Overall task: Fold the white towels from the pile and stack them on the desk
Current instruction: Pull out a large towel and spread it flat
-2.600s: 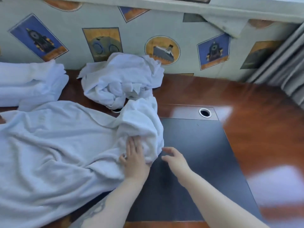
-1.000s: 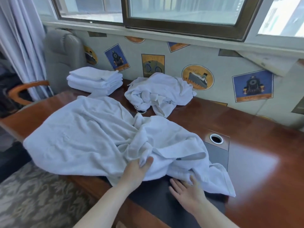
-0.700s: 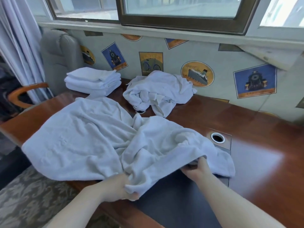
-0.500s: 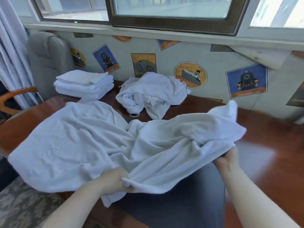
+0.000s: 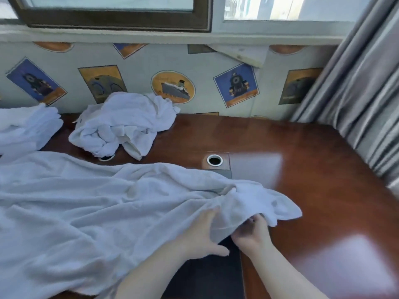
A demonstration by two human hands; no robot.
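A large white towel (image 5: 90, 208) lies spread and wrinkled across the left and middle of the wooden desk (image 5: 313, 169). My left hand (image 5: 203, 231) rests on the towel near its right end, fingers spread. My right hand (image 5: 251, 230) grips the towel's right edge from underneath, its fingers partly hidden by the cloth. A crumpled pile of white towels (image 5: 123, 124) sits at the back against the wall. Folded white towels (image 5: 26, 128) are stacked at the far left.
A dark desk pad (image 5: 207, 275) shows under the towel near the front edge. A round cable hole (image 5: 214, 160) sits mid-desk. Grey curtains (image 5: 362, 100) hang at the right. A window and a patterned wall run behind the desk.
The towel's right end, held up in the air half a second ago, now lies lower on the desk. My left hand has moved right, close to my right hand. The view has swung right.
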